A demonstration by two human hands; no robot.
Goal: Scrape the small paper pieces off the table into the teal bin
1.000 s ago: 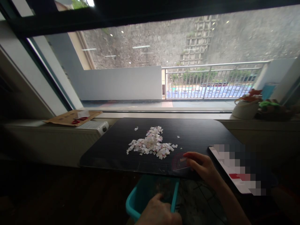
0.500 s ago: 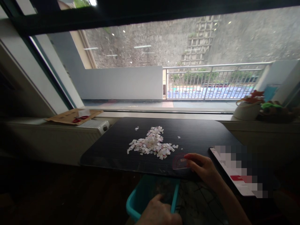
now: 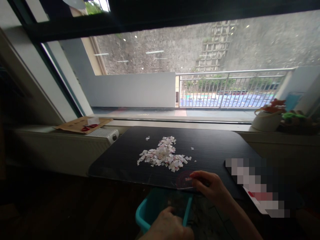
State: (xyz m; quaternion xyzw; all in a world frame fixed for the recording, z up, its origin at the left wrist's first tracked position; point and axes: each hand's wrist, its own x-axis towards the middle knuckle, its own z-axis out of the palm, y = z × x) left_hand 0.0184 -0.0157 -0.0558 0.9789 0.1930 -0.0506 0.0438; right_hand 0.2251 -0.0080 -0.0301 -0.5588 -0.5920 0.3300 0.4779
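In my right hand [image 3: 206,183] is a clear pinkish protractor [image 3: 182,180], pinched between thumb and fingers at its right end. It is close to the near edge of the black table [image 3: 210,140], over the tabletop. A loose pile of small white paper scraps [image 3: 162,154] lies just beyond it, with a few strays around. Below that edge, my left hand [image 3: 168,225] is closed over the near side of a teal bin [image 3: 142,211]. The bin's mouth faces up under the table edge, and its dark inside is hard to make out.
A phone-like device [image 3: 257,200], partly pixelated, lies at the table's right. On the left sill are a brown paper envelope [image 3: 72,125] and a red item [image 3: 90,127], above a radiator [image 3: 100,136]. A white pot [image 3: 266,120] stands on the right sill.
My right hand has brought the protractor left and nearer, to the table's near edge above the bin. My left hand stays on the bin. The view has shifted slightly.
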